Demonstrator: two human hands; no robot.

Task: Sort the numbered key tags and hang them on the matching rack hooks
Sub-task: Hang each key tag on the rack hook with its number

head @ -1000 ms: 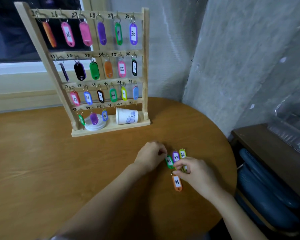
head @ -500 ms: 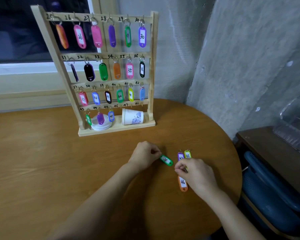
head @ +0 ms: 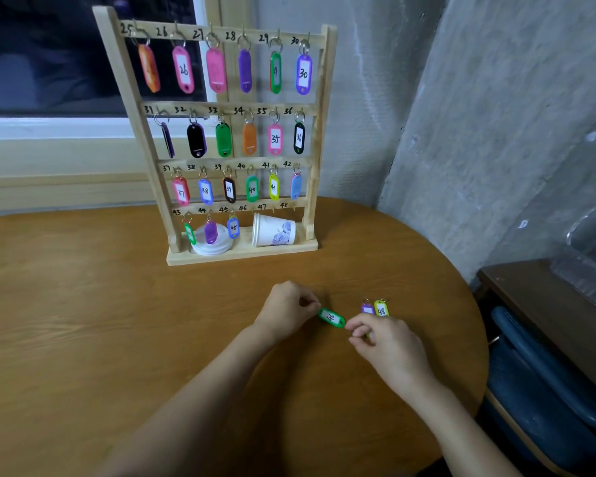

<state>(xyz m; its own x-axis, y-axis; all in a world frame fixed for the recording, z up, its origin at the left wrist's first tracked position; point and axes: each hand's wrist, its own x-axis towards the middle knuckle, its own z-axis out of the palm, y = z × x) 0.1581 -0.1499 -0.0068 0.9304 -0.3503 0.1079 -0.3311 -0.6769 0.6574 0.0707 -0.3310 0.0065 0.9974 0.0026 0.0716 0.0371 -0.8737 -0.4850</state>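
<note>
Right grip (head: 389, 342): fingers curled, tips at the lower end of the green tag (head: 331, 317); can't tell if it's actually pinching. Left grip (head: 286, 311): narrow pinch on that tag's ring end. The tag spans between both grips over the table (head: 83, 339). Just beyond the right grip: purple tag (head: 368, 308) and yellow tag 48 (head: 381, 309), side by side. Far edge: rack (head: 319, 139) upright, tags on hooks 25–45. On its base, a paper cup (head: 274, 232) on its side, near white lids (head: 210, 247).

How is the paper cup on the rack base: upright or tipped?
Tipped: paper cup lies sideways on the rack base, its rim facing left.
</note>
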